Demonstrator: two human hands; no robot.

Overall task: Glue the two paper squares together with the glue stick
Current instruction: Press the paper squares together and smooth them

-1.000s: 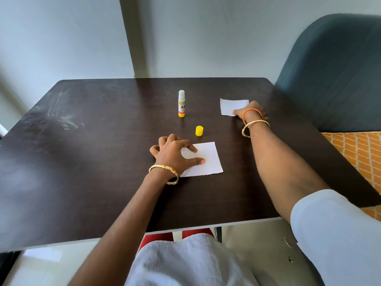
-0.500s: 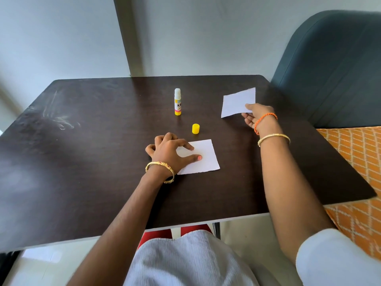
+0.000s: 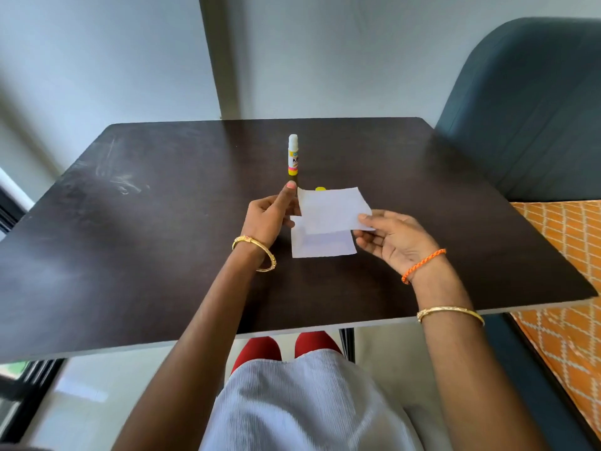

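White upper square: a paper square (image 3: 333, 208) is held above the table by both hands, tilted, its near part overlapping the view of the lower sheet.
Right fingers: the right-hand fingers (image 3: 367, 219) are curled at the sheet's right corner, which is pinched between thumb on top and fingers beneath; the right hand (image 3: 395, 242) is turned palm-up.
Left fingers: the sheet's left edge is pinched by the left hand (image 3: 270, 218), thumb raised along that edge.
Lower square: a second paper square (image 3: 322, 245) is laid flat on the dark table (image 3: 146, 239), directly under the held one; whether the two touch cannot be told.
Glue stick: the glue stick (image 3: 293, 155) is stood upright and uncapped, beyond the hands, apart from both papers.
Cap: a yellow cap (image 3: 320, 189) is seen just past the held sheet's far edge, mostly hidden.
Wrists: a gold bangle (image 3: 257, 250) is worn on the left, an orange thread band (image 3: 422, 265) and another bangle on the right.
Surroundings: a dark green chair (image 3: 527, 109) is placed at the table's right.
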